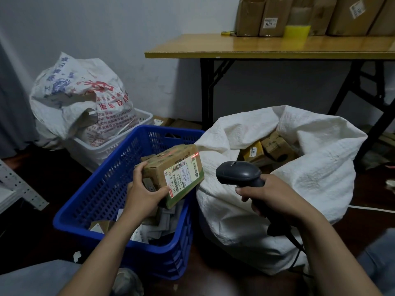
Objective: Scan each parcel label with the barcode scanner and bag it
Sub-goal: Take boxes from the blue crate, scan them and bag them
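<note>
My left hand [142, 192] holds a small cardboard parcel [162, 165] above the blue plastic crate [102, 189], its white shipping label [183, 178] turned toward me. A red scan line falls across the parcel's upper right corner, beside the label. My right hand [271, 197] grips the handle of a dark grey barcode scanner [239, 174], whose head points left at the parcel. To the right stands a large open white woven sack [316, 167] with several cardboard parcels inside [271, 148]. More parcels and flat pouches lie in the bottom of the crate [156, 227].
A printed white sack [81, 99] sits in a white basket [136, 122] behind the crate. A wooden folding table [267, 48] with stacked cardboard boxes [320, 13] stands at the back right. A metal shelf edge [19, 186] is at left. The scanner cable [297, 248] trails down beside the sack.
</note>
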